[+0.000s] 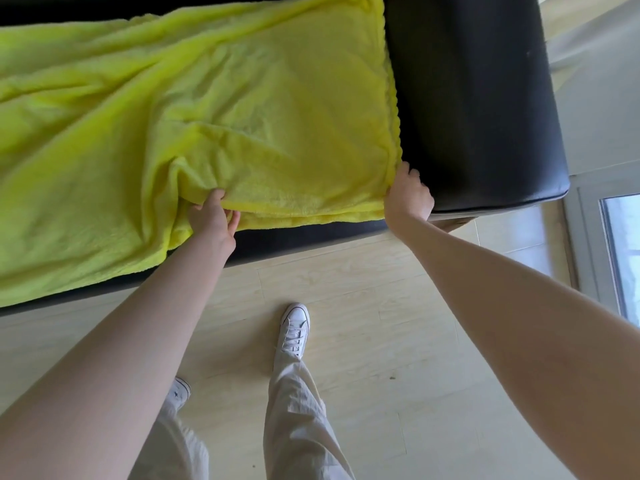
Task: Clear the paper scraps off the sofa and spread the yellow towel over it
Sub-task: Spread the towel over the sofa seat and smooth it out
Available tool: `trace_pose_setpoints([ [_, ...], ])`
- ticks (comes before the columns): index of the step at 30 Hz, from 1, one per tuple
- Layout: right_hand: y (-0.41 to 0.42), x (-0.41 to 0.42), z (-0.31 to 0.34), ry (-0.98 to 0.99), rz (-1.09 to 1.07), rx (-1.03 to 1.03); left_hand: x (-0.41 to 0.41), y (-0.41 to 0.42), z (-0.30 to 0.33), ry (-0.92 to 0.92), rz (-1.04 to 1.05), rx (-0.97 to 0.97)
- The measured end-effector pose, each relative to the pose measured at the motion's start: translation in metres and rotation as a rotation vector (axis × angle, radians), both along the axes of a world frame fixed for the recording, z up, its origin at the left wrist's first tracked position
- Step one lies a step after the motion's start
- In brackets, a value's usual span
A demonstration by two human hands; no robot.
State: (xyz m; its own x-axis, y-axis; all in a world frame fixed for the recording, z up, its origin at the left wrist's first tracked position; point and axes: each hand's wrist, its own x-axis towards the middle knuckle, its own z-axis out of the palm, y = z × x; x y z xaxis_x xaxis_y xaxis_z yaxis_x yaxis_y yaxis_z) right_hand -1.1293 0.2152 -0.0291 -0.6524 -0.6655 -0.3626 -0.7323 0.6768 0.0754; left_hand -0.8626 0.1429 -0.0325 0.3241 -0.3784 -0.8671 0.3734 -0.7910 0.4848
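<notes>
Yellow towel (242, 109) over sofa (474, 98), front edge in left hand (213, 220), corner in right hand (408, 197)

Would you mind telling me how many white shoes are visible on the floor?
2. One white shoe is fully visible mid-floor; the other white shoe peeks out beside the left forearm, mostly hidden.

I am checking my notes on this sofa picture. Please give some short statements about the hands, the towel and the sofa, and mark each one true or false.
1. Both hands grip the towel. True: left hand, right hand.
2. The towel covers the whole sofa. False: the right end is bare black.
3. The towel lies flat and smooth. False: it has folds and wrinkles.
4. The right hand holds the towel's corner. True.
5. Paper scraps lie on the bare part of the sofa. False: none show there.
</notes>
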Motion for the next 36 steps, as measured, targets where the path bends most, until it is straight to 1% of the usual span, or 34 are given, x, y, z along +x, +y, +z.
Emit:
trace_pose_setpoints([
  [2, -0.002, -0.002, 0.010, 0.085, 0.196, 0.048, 0.004, -0.001, 0.002, 0.039, 0.027, 0.012],
  [4, -0.003, -0.005, 0.017, 0.151, 0.396, 0.175, 0.009, -0.002, 0.005, 0.113, 0.060, 0.003],
  [6, -0.004, -0.009, 0.024, 0.195, 0.514, 0.290, 0.014, -0.005, 0.007, 0.184, 0.086, -0.028],
  [10, -0.007, -0.009, 0.034, 0.293, 0.620, 0.537, 0.026, -0.008, 0.011, 0.259, 0.135, -0.042],
  [12, -0.010, -0.009, 0.037, 0.308, 0.592, 0.632, 0.029, -0.004, 0.012, 0.224, 0.124, -0.008],
  [14, -0.012, -0.006, 0.038, 0.305, 0.563, 0.673, 0.032, 0.007, 0.010, 0.157, 0.093, 0.036],
  [18, -0.012, -0.001, 0.034, 0.270, 0.494, 0.705, 0.031, 0.038, 0.002, 0.076, 0.048, 0.124],
  [21, -0.008, 0.005, 0.026, 0.260, 0.436, 0.716, 0.034, 0.054, -0.008, 0.029, 0.016, 0.146],
  [24, -0.005, 0.010, 0.020, 0.263, 0.369, 0.606, 0.038, 0.061, -0.014, -0.031, -0.069, 0.125],
  [27, -0.006, 0.020, 0.012, 0.237, 0.410, 0.398, 0.039, 0.061, -0.013, -0.093, -0.162, 0.154],
  [29, -0.003, 0.032, 0.009, 0.193, 0.543, 0.277, 0.036, 0.061, -0.005, -0.117, -0.269, 0.232],
  [30, -0.002, 0.038, 0.008, 0.164, 0.621, 0.260, 0.033, 0.061, 0.002, -0.102, -0.374, 0.267],
  [31, -0.001, 0.044, 0.007, 0.137, 0.677, 0.248, 0.030, 0.063, 0.008, -0.070, -0.536, 0.278],
  [32, 0.000, 0.048, 0.005, 0.125, 0.700, 0.232, 0.025, 0.065, 0.013, -0.055, -0.752, 0.251],
  [33, 0.001, 0.051, 0.004, 0.112, 0.691, 0.200, 0.020, 0.067, 0.017, -0.106, -0.998, 0.153],
  [34, 0.002, 0.052, 0.002, 0.093, 0.664, 0.148, 0.017, 0.068, 0.018, -0.223, -1.213, -0.032],
  [35, 0.004, 0.052, 0.001, 0.088, 0.640, 0.087, 0.015, 0.066, 0.020, -0.386, -1.354, -0.275],
  [36, 0.006, 0.052, 0.001, 0.100, 0.644, 0.021, 0.013, 0.062, 0.020, -0.547, -1.427, -0.524],
])
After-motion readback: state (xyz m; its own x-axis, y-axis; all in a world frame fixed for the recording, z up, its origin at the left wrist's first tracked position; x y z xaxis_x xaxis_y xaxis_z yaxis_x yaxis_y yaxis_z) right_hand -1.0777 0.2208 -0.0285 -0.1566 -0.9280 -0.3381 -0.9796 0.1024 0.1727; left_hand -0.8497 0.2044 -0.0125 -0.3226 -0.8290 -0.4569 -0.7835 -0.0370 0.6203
